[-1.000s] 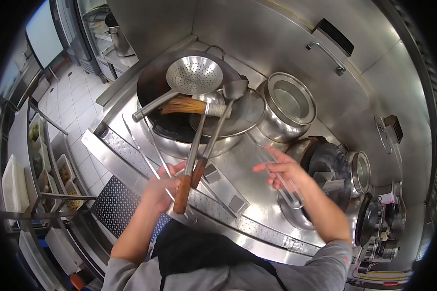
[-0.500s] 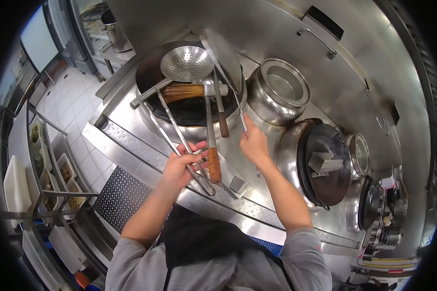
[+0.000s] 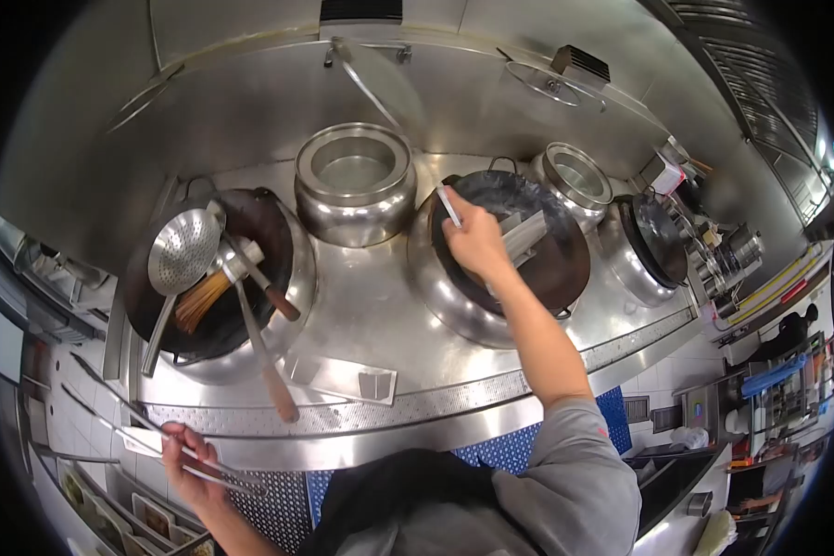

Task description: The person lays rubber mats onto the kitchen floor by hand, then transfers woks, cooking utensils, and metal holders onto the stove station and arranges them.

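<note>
My left hand point(image 3: 187, 463) is closed around long metal tongs point(image 3: 130, 431), out past the front left edge of the counter. My right hand point(image 3: 480, 239) grips the thin handle of a long-handled round strainer point(image 3: 380, 85). Its pale, see-through disc is tilted up against the view of the back wall. That hand hangs over the middle wok point(image 3: 565, 269), where flat metal plates point(image 3: 525, 236) show just behind it. In the left wok point(image 3: 273, 222) lie a perforated skimmer point(image 3: 185, 250), a bamboo brush point(image 3: 211, 295) and wooden-handled tools point(image 3: 267, 371).
A steel pot point(image 3: 355, 199) of liquid stands between the woks, with a smaller pot point(image 3: 576, 176) behind the middle one. Another wok point(image 3: 660, 232) sits to the right. A metal piece point(image 3: 352, 380) lies near the counter's perforated front strip point(image 3: 454, 397). Food bins point(image 3: 153, 519) are at lower left.
The view has swung to the right. My right hand has carried the strainer from the left wok's side over to the middle wok. My left hand, still with the tongs, now sits lower left.
</note>
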Demonstrator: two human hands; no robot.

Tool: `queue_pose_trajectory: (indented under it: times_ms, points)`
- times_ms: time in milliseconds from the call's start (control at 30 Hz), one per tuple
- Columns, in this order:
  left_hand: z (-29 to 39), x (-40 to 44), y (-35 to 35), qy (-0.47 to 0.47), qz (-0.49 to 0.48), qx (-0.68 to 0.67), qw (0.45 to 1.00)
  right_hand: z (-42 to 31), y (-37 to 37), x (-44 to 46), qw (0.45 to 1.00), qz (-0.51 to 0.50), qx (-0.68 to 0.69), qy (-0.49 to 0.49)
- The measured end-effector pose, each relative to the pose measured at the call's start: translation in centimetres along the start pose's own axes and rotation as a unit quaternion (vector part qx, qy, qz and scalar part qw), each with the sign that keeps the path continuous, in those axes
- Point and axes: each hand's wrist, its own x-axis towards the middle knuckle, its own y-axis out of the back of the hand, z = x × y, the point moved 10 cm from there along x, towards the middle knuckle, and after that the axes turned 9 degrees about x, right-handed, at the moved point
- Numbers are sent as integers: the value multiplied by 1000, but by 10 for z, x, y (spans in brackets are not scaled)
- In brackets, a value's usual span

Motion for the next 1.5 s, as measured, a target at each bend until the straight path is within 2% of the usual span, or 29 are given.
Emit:
queue_pose_trajectory:
  times_ms: [167,267,367,467,567,600,633,667,700,767,867,967,1000,1033,1100,1133,1233,1333,1400,1433,1467,1500]
  points:
    - [9,-6,-64,-10,-24,34,999,11,90,63,983,138,-84,82]
    - [-10,-10,-114,17,-16,55,998,20,112,129,967,173,-186,34]
    - [-38,-28,-161,35,-30,79,996,60,105,205,959,130,-251,5]
    - [-66,-58,-175,77,16,84,993,88,114,244,952,33,-306,-3]
    - [-80,-67,-197,103,0,49,993,118,156,256,968,164,-185,31]
    - [-82,-68,-205,105,-13,41,994,137,168,257,988,150,-40,-17]
    - [-85,-68,-210,105,-15,37,994,148,182,255,983,132,106,-65]
    - [-89,-66,-212,104,-17,33,994,161,191,250,955,111,250,-112]
    - [-95,-66,-213,102,-18,25,994,167,197,250,909,81,394,-106]
    - [-103,-70,-222,106,-51,-11,993,194,208,259,811,11,574,-112]
    - [-115,-80,-247,117,-80,-15,990,238,224,263,748,-31,648,-142]
    - [-141,-84,-268,144,-69,15,987,281,237,264,734,-51,655,-172]
    - [-154,-82,-271,162,-69,10,984,292,243,265,715,-77,681,-141]
    - [-167,-81,-281,172,-116,10,978,284,248,249,713,-67,687,-119]
    - [-196,-75,-297,187,-121,14,975,273,261,214,709,-43,699,-82]
    - [-208,-78,-314,212,-134,17,968,275,256,198,628,-121,767,-56]
    - [-253,-77,-343,261,-175,10,949,302,257,135,573,-1,816,-78]
    - [-293,-76,-375,279,-204,4,938,333,238,73,560,80,807,-168]
    - [-321,-74,-389,280,-212,37,936,324,206,29,681,-33,716,-148]
    - [-333,-76,-395,283,-210,53,934,288,184,-11,759,-73,621,-180]
    - [-340,-83,-411,294,-237,64,924,279,151,-46,812,-137,524,-219]
    - [-349,-92,-428,305,-264,74,912,256,124,-78,858,-236,426,-163]
